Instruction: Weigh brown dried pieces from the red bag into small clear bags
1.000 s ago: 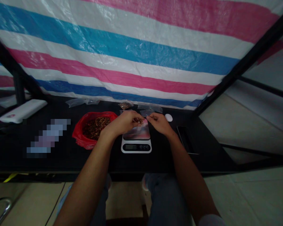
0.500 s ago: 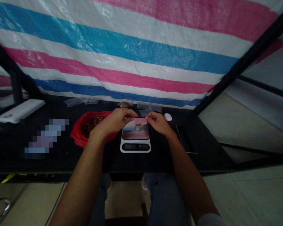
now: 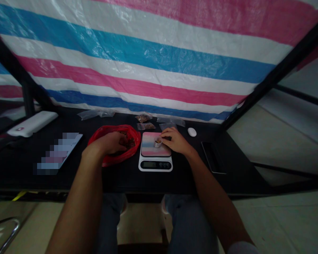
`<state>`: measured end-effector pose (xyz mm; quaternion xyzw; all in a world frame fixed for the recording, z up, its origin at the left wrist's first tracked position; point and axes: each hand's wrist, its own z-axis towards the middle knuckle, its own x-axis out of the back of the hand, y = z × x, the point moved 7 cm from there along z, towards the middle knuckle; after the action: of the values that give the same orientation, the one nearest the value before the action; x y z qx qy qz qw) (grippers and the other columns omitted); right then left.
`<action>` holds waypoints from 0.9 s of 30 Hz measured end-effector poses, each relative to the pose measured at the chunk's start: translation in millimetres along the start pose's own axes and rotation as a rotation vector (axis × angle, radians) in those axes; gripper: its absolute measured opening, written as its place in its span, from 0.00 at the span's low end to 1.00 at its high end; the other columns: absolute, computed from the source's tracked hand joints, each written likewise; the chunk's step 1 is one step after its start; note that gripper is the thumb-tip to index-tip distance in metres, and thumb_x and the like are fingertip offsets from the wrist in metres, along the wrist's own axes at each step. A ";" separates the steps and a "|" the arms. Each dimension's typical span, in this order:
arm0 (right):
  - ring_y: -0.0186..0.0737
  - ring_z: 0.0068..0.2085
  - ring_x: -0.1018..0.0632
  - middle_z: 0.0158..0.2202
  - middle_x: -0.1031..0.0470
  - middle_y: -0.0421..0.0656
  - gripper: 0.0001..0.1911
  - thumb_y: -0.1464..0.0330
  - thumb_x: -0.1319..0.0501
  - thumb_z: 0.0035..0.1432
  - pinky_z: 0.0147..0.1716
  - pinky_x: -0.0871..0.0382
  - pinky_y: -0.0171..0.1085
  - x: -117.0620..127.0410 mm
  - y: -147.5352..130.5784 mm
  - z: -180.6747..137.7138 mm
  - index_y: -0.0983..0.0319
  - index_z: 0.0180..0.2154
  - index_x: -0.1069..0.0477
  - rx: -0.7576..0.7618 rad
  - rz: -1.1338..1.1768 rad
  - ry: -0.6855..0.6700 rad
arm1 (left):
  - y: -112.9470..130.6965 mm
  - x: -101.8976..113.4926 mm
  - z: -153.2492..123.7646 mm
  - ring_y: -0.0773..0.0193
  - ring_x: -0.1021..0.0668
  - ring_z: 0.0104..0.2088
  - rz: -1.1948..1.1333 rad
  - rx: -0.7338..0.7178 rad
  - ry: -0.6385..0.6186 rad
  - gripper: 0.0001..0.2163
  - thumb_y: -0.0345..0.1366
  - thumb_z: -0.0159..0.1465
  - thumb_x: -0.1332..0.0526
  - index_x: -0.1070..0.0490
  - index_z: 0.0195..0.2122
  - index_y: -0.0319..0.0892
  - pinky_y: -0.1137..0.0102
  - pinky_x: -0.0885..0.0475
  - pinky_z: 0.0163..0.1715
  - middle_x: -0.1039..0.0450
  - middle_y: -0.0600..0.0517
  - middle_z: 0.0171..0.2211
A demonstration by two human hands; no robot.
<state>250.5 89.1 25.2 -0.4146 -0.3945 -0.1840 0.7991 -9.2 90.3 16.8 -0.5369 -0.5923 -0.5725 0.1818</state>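
Note:
My left hand (image 3: 113, 143) is inside a red plastic bag (image 3: 134, 151) that holds many small brown pieces (image 3: 129, 143), too small to name. Its thumb and fingers are bent downward and look apart, with the tips partly hidden. On the plate of a white kitchen scale (image 3: 155, 165) stands a small round cup (image 3: 158, 142) with some brownish pieces in it. The thumb and fingertips of my right hand (image 3: 173, 140) close on the right side of this cup. The scale's display is too dim to read.
Small clear bags of brown pieces (image 3: 146, 126) and flat clear bags (image 3: 95, 113) lie along the back. To the right are a round white object (image 3: 192, 132) and a dark phone-like slab (image 3: 213, 157). A long white device (image 3: 33, 123) and a blurred-out flat item (image 3: 58, 151) lie left.
My left hand has moved from above the scale's back edge left into the red bag. My right hand has come from the scale's back right corner to the cup. A small filled bag behind is uncovered.

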 end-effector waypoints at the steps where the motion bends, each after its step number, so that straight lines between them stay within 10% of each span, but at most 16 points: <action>1: 0.46 0.47 0.23 0.43 0.19 0.46 0.07 0.71 0.35 0.65 0.53 0.36 0.48 1.3 0.0 -0.1 0.57 0.39 0.16 -0.005 0.002 0.015 | 0.3 -1.1 1.1 0.56 0.16 0.38 -0.003 0.005 -0.007 0.12 0.31 0.57 0.34 0.16 0.42 0.42 0.73 0.26 0.34 0.14 0.48 0.40; 21: 0.43 0.39 0.20 0.37 0.15 0.44 0.09 0.73 0.38 0.62 0.42 0.30 0.41 15.7 0.1 -2.9 0.60 0.35 0.19 -0.075 0.097 0.193 | 44.4 -9.1 8.4 0.51 0.20 0.54 0.020 -0.203 0.056 0.26 0.30 0.55 0.36 0.23 0.57 0.40 0.64 0.26 0.56 0.22 0.44 0.57; 27: 0.42 0.37 0.19 0.36 0.15 0.44 0.08 0.74 0.38 0.61 0.39 0.29 0.39 14.7 -0.2 -3.1 0.61 0.35 0.19 -0.106 0.142 0.180 | 31.2 -6.0 14.7 0.54 0.17 0.41 0.111 -0.103 0.129 0.12 0.31 0.62 0.41 0.18 0.42 0.39 0.67 0.25 0.44 0.16 0.43 0.42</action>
<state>261.0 86.9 35.8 -0.4651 -0.2805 -0.1838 0.8193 25.1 93.3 22.9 -0.5398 -0.5185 -0.6245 0.2231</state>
